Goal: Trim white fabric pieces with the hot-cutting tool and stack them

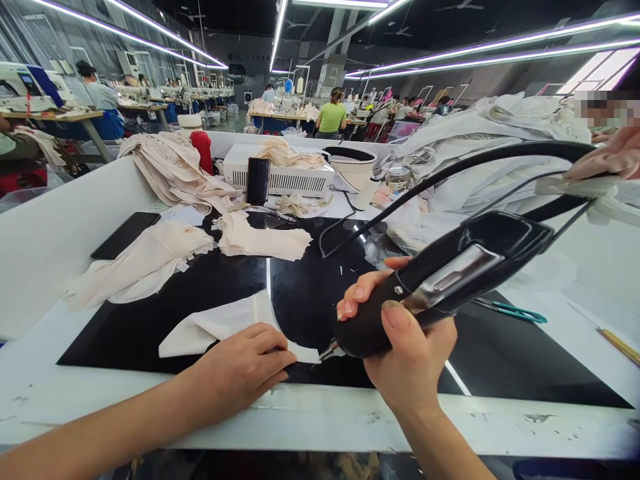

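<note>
A cream fabric piece lies on the black mat near the table's front edge. My left hand presses on its right part, fingers together and pointing right. My right hand is wrapped round a black handheld tool with a silver lever. The tool's metal tip touches or nearly touches the right end of the fabric strip, just beyond my left fingertips. A black cable runs from the tool's back end.
Cream fabric pieces and a dark phone lie farther back. A white vented box holds an upright phone in front. Teal scissors rest at right. A person's hand is at the far right.
</note>
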`<state>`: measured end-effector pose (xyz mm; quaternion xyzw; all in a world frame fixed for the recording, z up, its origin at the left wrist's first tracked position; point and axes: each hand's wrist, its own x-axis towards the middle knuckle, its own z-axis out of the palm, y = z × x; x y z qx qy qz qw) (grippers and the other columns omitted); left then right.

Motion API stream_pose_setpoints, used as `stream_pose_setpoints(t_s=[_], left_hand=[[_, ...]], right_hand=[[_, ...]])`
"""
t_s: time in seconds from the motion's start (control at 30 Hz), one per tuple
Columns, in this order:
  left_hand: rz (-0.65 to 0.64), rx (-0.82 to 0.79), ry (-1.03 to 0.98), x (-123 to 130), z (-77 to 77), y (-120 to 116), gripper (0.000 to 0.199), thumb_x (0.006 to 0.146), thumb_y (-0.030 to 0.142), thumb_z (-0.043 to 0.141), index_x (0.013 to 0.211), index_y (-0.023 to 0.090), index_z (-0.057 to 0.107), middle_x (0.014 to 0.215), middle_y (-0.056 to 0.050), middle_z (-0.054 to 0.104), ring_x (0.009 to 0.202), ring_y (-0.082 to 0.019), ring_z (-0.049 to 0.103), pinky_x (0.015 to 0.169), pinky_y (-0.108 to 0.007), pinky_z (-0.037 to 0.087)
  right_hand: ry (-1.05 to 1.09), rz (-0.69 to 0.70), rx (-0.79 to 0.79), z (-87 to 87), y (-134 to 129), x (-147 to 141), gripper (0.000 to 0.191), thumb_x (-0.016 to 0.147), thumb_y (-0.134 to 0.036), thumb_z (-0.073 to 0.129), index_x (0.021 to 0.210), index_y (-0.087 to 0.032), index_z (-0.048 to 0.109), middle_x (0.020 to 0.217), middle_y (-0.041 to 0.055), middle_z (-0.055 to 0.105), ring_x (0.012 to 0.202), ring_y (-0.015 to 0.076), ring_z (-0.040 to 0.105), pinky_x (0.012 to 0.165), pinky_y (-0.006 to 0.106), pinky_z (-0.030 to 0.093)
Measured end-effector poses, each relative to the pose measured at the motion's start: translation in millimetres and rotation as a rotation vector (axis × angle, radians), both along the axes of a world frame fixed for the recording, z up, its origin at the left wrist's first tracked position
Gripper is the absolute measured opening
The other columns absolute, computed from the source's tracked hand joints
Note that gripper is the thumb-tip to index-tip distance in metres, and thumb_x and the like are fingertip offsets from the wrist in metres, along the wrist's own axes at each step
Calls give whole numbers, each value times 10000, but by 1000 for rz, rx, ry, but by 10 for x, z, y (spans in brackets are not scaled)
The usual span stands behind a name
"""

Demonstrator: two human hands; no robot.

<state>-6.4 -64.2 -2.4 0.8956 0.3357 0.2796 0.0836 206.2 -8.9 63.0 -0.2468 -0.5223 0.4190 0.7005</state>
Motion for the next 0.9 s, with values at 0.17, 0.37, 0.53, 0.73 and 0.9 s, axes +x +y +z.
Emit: stream_pose_setpoints(t_s=[0.17,0.37,0.53,0.73,0.9], left_hand=[[8,22,-2,35,-17,-1,125,1118,153,636,1186,134,739,1125,-102,749,1061,-263,745,942,-361,672],[20,55,-23,51,-31,-5,134,1118,146,625,1193,130,735,1210,-116,753,1088,-258,748,986,-357,670],[9,47,-37,62,-51,-7,129,1114,148,638,1194,126,737,1179,-104,755,1108,-254,741,1011,-346,664],[14,42,-39,58,-54,-9,129,1105,140,653,1200,123,738,1168,-107,751,1105,-251,742,1003,-348,669],[16,46,-42,58,-56,-9,138,1112,140,637,1211,126,733,1159,-107,749,1098,-245,739,996,-351,671]], right_hand=[[69,-4,15,27,50,-119,392,852,-458,953,1127,-299,724,775,-55,707,572,153,677,519,288,582],[71,9,13,-20,96,-264,393,876,-461,933,1146,-297,699,784,-61,697,586,143,670,541,280,585],[72,28,12,-47,108,-302,396,881,-448,927,1156,-289,691,800,-62,703,593,130,671,556,269,583],[48,14,10,-66,99,-314,390,877,-437,920,1160,-291,695,791,-70,714,582,129,677,561,274,574],[16,6,12,-61,86,-318,329,912,-381,879,1158,-294,679,781,-76,706,577,129,670,566,280,569]])
